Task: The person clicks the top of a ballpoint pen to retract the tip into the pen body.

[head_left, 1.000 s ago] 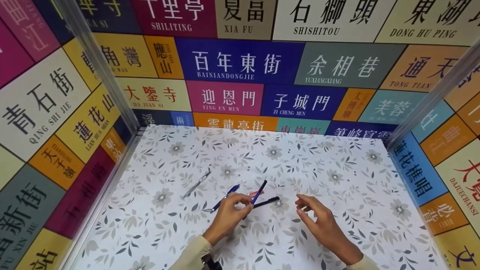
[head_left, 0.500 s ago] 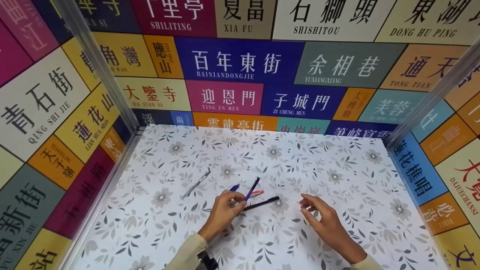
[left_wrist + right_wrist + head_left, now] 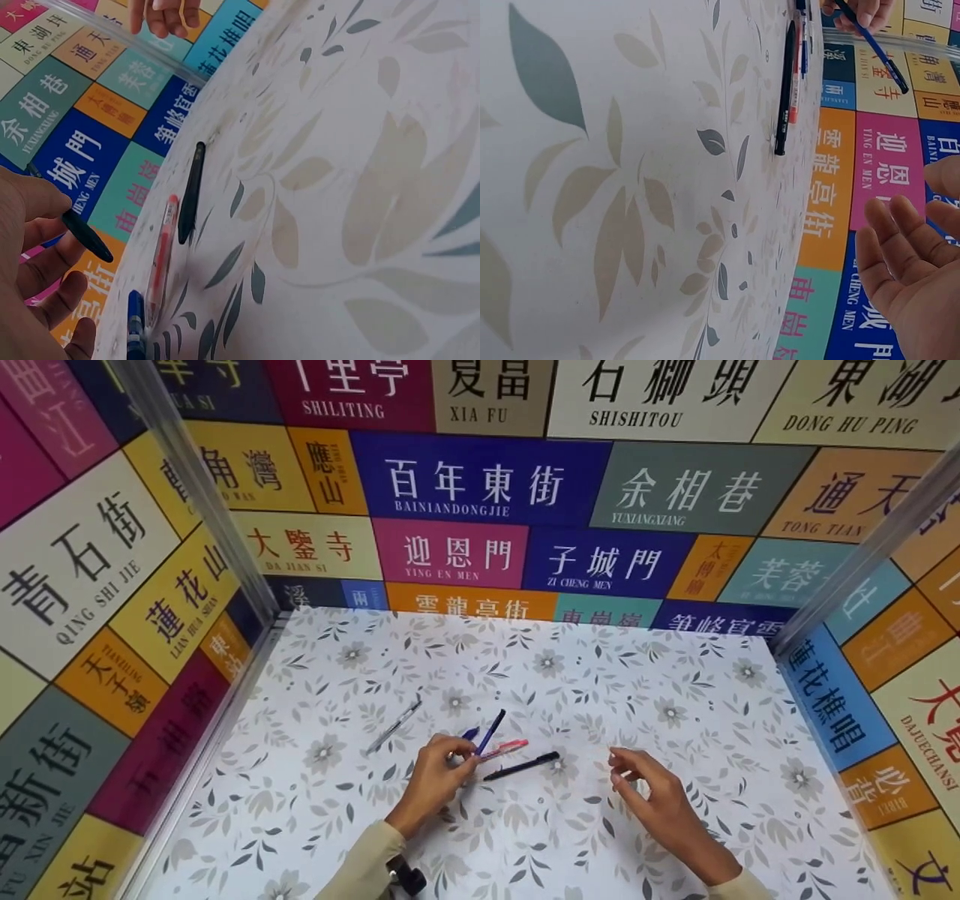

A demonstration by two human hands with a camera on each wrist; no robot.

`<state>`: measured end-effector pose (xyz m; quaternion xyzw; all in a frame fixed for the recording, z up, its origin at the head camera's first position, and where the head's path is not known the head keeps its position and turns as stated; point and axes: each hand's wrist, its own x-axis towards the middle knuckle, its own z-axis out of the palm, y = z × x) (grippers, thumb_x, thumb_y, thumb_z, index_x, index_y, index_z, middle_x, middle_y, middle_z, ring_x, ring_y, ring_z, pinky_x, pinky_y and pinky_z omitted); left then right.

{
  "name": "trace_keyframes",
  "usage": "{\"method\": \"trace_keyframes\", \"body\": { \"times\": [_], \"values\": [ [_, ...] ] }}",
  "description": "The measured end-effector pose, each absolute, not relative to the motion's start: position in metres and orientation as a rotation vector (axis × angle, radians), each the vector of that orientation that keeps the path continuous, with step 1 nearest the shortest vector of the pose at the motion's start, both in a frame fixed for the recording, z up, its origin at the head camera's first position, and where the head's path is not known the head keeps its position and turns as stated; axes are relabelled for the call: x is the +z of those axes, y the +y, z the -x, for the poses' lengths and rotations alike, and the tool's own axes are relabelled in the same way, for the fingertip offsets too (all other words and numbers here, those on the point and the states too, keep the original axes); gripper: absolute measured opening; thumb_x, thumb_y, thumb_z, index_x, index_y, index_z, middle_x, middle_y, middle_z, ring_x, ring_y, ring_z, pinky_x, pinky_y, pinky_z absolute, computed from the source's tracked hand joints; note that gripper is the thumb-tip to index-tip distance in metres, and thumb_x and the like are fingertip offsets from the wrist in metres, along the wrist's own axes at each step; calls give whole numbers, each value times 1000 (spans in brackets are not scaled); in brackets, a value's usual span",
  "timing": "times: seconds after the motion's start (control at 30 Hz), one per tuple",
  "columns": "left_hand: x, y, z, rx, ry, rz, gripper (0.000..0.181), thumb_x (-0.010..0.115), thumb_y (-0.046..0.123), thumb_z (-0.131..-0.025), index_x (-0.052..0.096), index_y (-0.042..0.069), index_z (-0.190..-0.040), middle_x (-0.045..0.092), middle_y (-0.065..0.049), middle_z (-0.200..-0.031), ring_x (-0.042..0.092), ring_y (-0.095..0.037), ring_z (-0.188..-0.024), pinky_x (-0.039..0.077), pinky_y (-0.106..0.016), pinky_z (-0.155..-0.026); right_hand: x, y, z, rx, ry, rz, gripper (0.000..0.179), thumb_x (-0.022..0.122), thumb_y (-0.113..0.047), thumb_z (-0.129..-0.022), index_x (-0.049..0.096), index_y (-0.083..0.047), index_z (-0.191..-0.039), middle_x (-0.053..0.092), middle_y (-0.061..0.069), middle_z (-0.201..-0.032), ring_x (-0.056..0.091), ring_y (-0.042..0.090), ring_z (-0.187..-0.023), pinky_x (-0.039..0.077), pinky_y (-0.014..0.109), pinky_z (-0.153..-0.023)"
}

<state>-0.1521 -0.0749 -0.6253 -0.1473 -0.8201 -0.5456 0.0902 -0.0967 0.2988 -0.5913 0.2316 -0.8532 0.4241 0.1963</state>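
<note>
In the head view my left hand pinches a dark blue pen between thumb and fingers, its black end slanting up and away. The left wrist view shows the pen's dark tapered other end poking out past the fingers. On the cloth just beyond this hand lie a blue pen, partly hidden by it, a pink pen and a black pen. My right hand hovers to the right of the black pen, fingers loosely bent; in the right wrist view its palm holds nothing.
A clear pen with a dark tip lies off to the left on the floral-patterned tablecloth. Colourful sign-printed walls enclose the table at the back and both sides, with metal posts at the corners.
My left hand has drifted left with the dark blue pen, uncovering more of the pink and black pens. My right hand has shifted slightly right.
</note>
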Motion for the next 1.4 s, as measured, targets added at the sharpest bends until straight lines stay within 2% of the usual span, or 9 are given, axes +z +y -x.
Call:
{"method": "trace_keyframes", "body": {
  "times": [0.13, 0.23, 0.4, 0.57, 0.7, 0.87, 1.03, 1.2, 1.4],
  "values": [
    [-629, -78, 154, -1530, -2466, 450, 12, 86, 4, -91, 83, 11, -101, 72, 2, -94, 63, -17, -95, 55, -38, -85, -594, 301, 97, 1178, -2358, -691, 57, 79, 18, -90, 70, -7, -142, 74, 8, -115, 73, 19, -93, 55, 17, -84],
    [-633, -82, 156, -1496, -2455, 461, 13, 85, 4, -90, 82, 9, -101, 73, 0, -95, 64, -18, -95, 55, -39, -87, -595, 303, 98, 1160, -2343, -713, 56, 79, 19, -89, 70, -4, -140, 74, 11, -115, 73, 19, -93, 56, 18, -84],
    [-639, -87, 159, -1474, -2420, 452, 13, 83, 0, -89, 83, 4, -101, 75, -3, -97, 66, -22, -96, 58, -42, -87, -595, 306, 97, 1143, -2383, -676, 53, 79, 16, -91, 71, -6, -139, 75, 8, -115, 72, 14, -93, 55, 17, -83],
    [-642, -90, 161, -1499, -2419, 406, 12, 83, 0, -89, 83, 5, -100, 74, -1, -95, 66, -21, -96, 59, -40, -85, -594, 308, 96, 1136, -2416, -647, 52, 79, 14, -93, 72, -7, -140, 75, 3, -115, 72, 13, -94, 56, 18, -83],
    [-644, -93, 162, -1517, -2423, 376, 10, 83, 3, -92, 82, 7, -100, 73, 0, -93, 65, -23, -93, 56, -39, -83, -594, 310, 97, 1127, -2415, -642, 52, 80, 14, -92, 72, -7, -139, 75, 0, -116, 72, 13, -94, 59, 24, -82],
    [-646, -97, 162, -1591, -2440, 285, 11, 83, 8, -93, 82, 11, -103, 70, 0, -97, 64, -23, -94, 52, -31, -83, -595, 310, 97, 1125, -2413, -638, 52, 80, 14, -92, 72, -7, -138, 74, -4, -117, 72, 13, -94, 58, 22, -82],
    [-651, -101, 165, -1599, -2431, 258, 12, 83, 6, -92, 83, 10, -104, 71, 3, -95, 63, -20, -95, 50, -30, -87, -595, 310, 96, 1126, -2413, -641, 51, 79, 14, -92, 72, -5, -138, 74, -2, -116, 72, 13, -95, 58, 23, -83],
    [-655, -105, 168, -1595, -2395, 250, 14, 84, 3, -90, 83, 6, -104, 72, 0, -97, 64, -22, -98, 51, -34, -91, -597, 312, 96, 1127, -2421, -641, 49, 79, 14, -93, 71, -3, -138, 75, 3, -116, 72, 13, -96, 58, 23, -84],
    [-661, -111, 172, -1508, -2369, 258, 17, 88, 3, -87, 83, 8, -102, 73, -2, -93, 64, -24, -95, 47, -38, -90, -601, 319, 98, 1141, -2439, -582, 48, 78, 13, -94, 72, -4, -137, 75, 5, -115, 73, 13, -95, 56, 18, -84]
  ]
}}
